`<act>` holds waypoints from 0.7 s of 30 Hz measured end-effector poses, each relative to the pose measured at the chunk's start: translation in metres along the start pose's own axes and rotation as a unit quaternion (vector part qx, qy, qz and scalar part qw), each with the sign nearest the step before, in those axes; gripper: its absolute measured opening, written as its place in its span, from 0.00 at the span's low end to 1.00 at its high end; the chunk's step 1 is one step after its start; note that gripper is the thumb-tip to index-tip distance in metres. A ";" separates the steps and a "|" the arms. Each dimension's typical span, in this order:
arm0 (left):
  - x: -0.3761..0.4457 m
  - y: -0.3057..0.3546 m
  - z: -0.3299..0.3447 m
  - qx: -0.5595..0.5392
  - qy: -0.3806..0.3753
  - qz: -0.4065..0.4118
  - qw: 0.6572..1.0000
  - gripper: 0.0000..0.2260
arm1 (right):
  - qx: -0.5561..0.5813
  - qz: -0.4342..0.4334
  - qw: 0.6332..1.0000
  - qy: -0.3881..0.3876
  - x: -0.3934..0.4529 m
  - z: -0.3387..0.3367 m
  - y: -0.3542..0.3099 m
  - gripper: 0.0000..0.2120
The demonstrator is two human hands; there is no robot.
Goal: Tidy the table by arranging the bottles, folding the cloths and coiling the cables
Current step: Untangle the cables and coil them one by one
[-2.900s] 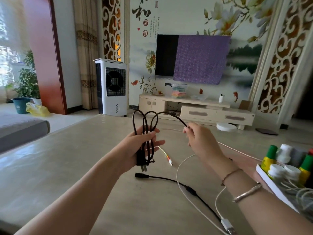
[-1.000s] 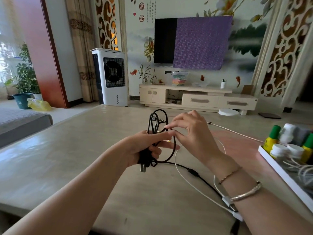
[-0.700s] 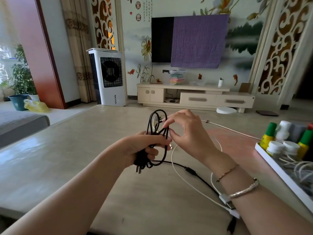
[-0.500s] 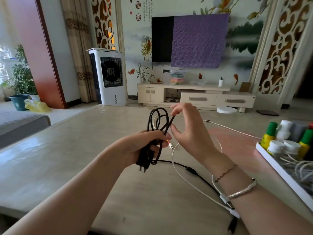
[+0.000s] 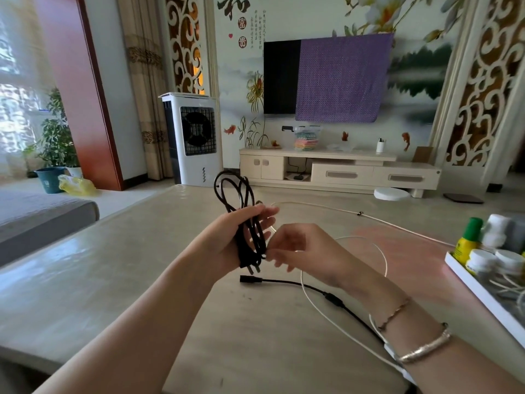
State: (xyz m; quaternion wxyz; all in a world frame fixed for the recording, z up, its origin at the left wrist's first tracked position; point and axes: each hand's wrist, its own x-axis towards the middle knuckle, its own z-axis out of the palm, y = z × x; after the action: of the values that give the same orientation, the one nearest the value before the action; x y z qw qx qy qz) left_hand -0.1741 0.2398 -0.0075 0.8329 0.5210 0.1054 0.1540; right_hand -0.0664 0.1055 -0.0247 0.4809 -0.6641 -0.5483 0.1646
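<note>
Holding black cable bundle [image 5: 247,223] in left grip [image 5: 227,240], loops above; right grip [image 5: 301,251] pinching bundle's lower end

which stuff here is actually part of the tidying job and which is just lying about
Part of the job:
- black cable bundle, gripped in the left hand, right hand at its lower end
- second black cable on the table
- white cable on the table
- bottles in the white tray

Just lying about:
- air cooler
- TV with purple cloth
- potted plant
</note>
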 end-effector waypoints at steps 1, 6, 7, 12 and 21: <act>0.000 -0.001 0.001 0.004 -0.006 -0.003 1.000 0.09 | 0.002 -0.002 1.000 0.012 0.000 0.000 0.000 0.05; -0.001 -0.004 0.004 0.060 0.005 0.007 0.998 0.06 | -0.009 0.001 0.998 0.067 0.000 -0.003 0.002 0.03; -0.001 -0.005 0.004 0.073 0.005 0.007 0.997 0.06 | -0.004 -0.003 0.997 0.078 0.000 -0.003 0.002 0.03; -0.004 -0.010 0.013 0.090 -0.014 0.012 0.996 0.07 | 0.052 -0.004 0.990 0.128 0.001 -0.002 0.001 0.06; -0.005 -0.009 0.020 0.106 0.053 0.026 0.993 0.07 | 0.130 0.058 0.985 0.102 -0.001 -0.005 0.000 0.01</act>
State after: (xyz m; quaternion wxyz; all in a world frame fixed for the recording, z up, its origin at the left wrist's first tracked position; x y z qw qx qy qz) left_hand -0.1712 0.2180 -0.0067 0.7619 0.6001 0.1516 0.1908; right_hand -0.0631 0.1024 -0.0229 0.6059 -0.6402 -0.4309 0.1934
